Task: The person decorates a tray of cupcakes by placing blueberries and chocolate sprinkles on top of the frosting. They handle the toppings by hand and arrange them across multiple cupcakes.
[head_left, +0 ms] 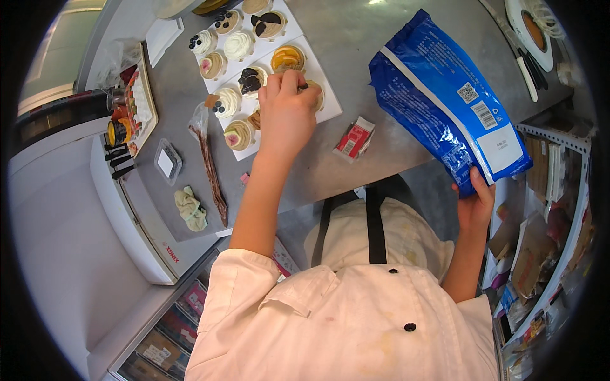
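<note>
My left hand (289,102) is over the near right corner of a group of cream-topped cupcakes. Its thumb and fingertips pinch a small dark piece (302,87), mostly hidden, at a cupcake with tan cream (315,95). Just beyond is a cupcake topped with orange slices (288,58); to its left, one carries dark crumbled pieces (251,82). White boards (329,107) lie beneath the cupcakes. In my right hand (476,202) is the lower end of a large blue plastic bag (443,95), which leans over the table's front edge and bears printing.
A red packet (353,139) lies on the metal table (305,176). Leftward are a wrapped brown stick (210,174), a clear plastic box (167,161), a crumpled cloth (189,208) and a decorated tray (145,105). Knives (526,74) lie far right, above a shelf rack (557,138).
</note>
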